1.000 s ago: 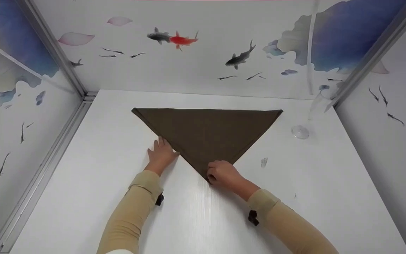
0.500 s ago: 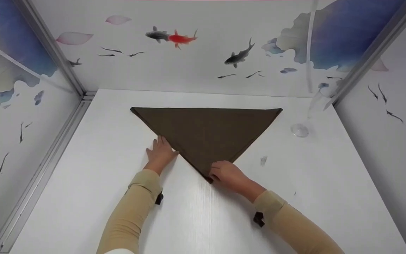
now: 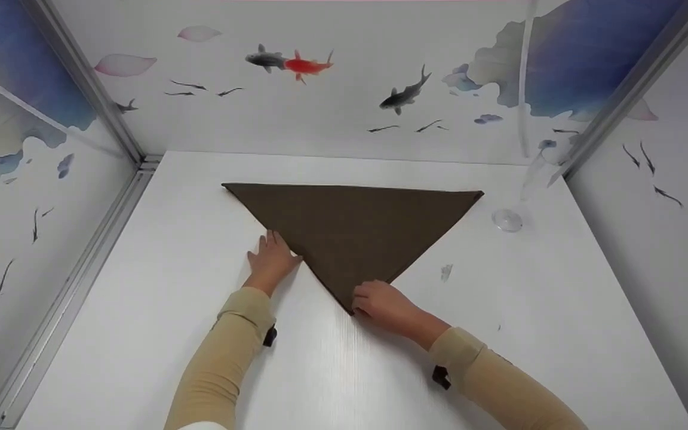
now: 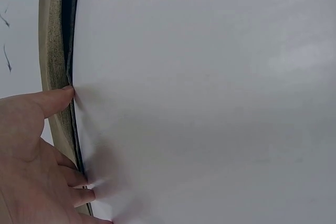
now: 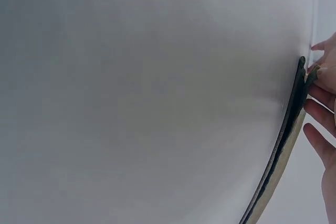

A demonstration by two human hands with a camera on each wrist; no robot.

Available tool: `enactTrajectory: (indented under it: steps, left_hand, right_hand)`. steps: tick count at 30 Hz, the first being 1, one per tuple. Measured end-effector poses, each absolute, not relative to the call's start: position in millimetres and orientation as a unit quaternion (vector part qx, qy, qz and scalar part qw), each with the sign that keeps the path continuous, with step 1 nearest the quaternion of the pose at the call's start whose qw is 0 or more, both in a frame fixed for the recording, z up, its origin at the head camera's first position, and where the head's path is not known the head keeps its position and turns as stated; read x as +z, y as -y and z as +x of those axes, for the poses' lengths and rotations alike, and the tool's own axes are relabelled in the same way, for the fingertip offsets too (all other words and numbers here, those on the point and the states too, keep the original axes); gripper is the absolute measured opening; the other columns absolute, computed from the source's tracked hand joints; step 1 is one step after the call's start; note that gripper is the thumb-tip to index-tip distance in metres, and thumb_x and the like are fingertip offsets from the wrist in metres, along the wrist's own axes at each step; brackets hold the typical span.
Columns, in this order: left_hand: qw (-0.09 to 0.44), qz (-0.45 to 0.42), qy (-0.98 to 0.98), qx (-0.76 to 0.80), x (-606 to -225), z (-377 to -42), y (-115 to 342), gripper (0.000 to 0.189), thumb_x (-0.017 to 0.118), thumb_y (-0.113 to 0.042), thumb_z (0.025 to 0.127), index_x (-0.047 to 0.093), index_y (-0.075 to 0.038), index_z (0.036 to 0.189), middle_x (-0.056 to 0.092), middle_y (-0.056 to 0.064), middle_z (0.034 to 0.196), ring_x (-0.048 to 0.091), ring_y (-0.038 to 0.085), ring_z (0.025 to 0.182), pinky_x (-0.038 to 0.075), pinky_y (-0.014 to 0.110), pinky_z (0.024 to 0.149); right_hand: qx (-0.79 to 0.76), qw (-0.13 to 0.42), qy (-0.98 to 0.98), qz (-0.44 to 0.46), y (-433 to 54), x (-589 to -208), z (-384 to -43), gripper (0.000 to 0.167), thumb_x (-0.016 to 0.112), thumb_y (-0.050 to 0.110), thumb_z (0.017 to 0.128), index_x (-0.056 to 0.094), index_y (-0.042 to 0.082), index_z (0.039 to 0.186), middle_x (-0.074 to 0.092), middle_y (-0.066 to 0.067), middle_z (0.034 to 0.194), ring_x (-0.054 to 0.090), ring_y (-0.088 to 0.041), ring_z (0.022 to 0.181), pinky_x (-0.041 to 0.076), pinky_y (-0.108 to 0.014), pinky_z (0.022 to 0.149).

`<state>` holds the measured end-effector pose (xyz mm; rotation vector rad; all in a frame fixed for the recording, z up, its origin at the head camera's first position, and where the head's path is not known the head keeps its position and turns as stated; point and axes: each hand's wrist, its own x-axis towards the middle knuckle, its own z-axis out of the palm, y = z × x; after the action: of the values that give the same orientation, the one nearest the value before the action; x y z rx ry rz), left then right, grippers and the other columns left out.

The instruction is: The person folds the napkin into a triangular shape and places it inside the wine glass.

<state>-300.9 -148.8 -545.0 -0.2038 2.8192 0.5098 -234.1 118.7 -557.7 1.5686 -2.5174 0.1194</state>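
A dark brown cloth point(image 3: 356, 227), folded into a triangle, lies on the white table with its long edge at the back and its point toward me. My left hand point(image 3: 272, 260) rests at the left slanting edge, fingers extended and thumb spread. In the left wrist view, its fingertips and thumb touch the layered cloth edge point(image 4: 55, 35). My right hand point(image 3: 383, 304) pinches the near point with curled fingers. The right wrist view shows the cloth's layers point(image 5: 286, 145) slightly apart at that corner, with the upper one between the fingertips point(image 5: 323, 72).
A clear suction cup point(image 3: 507, 220) sits on the table point(image 3: 559, 334) at the right. Close to it is a small greyish mark point(image 3: 446, 273). White panels point(image 3: 344, 107) printed with fish and leaves enclose the back and sides, joined by metal rails point(image 3: 111, 107).
My right hand has drawn slightly toward me, and the cloth's near point and back right corner have shifted a little nearer. My left hand has stayed in place.
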Motion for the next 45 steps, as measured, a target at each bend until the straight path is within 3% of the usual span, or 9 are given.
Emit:
enactTrajectory:
  steps: [6,13,21,31,38,45]
  left_hand:
    - [0.126,-0.068,-0.973,0.179,-546.1,-301.4,147.6,0.09,0.06,-0.043,0.095,0.014,0.01,0.151,0.012,0.024,0.159,0.011,0.038,0.146,0.016,0.065,0.109]
    - [0.126,-0.068,-0.971,0.19,-543.3,-299.9,147.5,0.09,0.062,-0.041,0.094,0.014,0.01,0.151,0.013,0.025,0.158,0.013,0.038,0.145,0.018,0.065,0.108]
    - [0.11,-0.052,-0.978,0.168,-537.9,-294.8,138.0,0.072,0.059,-0.027,0.096,0.026,0.007,0.15,0.018,0.027,0.156,0.02,0.043,0.141,0.021,0.063,0.108]
    - [0.146,0.092,-0.981,0.094,-527.2,-276.2,96.5,0.087,0.069,-0.049,0.088,0.031,-0.004,0.152,0.022,0.017,0.158,0.018,0.037,0.144,0.015,0.057,0.113]
    - [0.183,0.182,-0.963,0.076,-525.3,-259.3,77.5,0.095,0.076,-0.052,0.08,0.033,-0.007,0.152,0.025,0.013,0.158,0.02,0.035,0.145,0.017,0.055,0.114]
    - [0.2,0.227,-0.948,0.095,-535.7,-254.4,70.6,0.092,0.076,-0.048,0.082,0.032,-0.007,0.152,0.023,0.009,0.159,0.015,0.033,0.146,0.017,0.053,0.114]
  right_hand:
    - [0.032,0.069,0.842,0.535,-115.1,-559.2,-231.9,0.01,0.074,0.01,0.088,0.073,0.013,0.097,0.063,-0.001,0.096,0.058,-0.016,0.087,0.05,-0.028,0.078]
    - [0.051,0.011,0.846,0.531,-111.6,-552.5,-231.6,0.011,0.072,0.013,0.09,0.075,0.016,0.1,0.063,0.0,0.096,0.056,-0.015,0.085,0.05,-0.025,0.077]
    - [0.027,-0.004,0.834,0.551,-108.5,-548.8,-228.9,0.007,0.072,0.014,0.09,0.077,0.017,0.093,0.059,0.0,0.09,0.052,-0.015,0.078,0.047,-0.024,0.068]
    - [0.027,-0.032,0.829,0.557,-113.8,-541.1,-227.9,0.009,0.07,0.019,0.092,0.078,0.018,0.097,0.055,0.001,0.088,0.049,-0.013,0.077,0.046,-0.023,0.066]
    - [0.057,-0.064,0.834,0.545,-118.4,-537.9,-232.4,0.01,0.072,0.021,0.091,0.077,0.016,0.098,0.053,0.002,0.085,0.046,-0.013,0.077,0.043,-0.024,0.066]
    - [0.114,-0.118,0.847,0.506,-121.5,-535.9,-235.5,0.017,0.072,0.024,0.091,0.078,0.016,0.104,0.058,0.001,0.093,0.05,-0.012,0.084,0.046,-0.025,0.074]
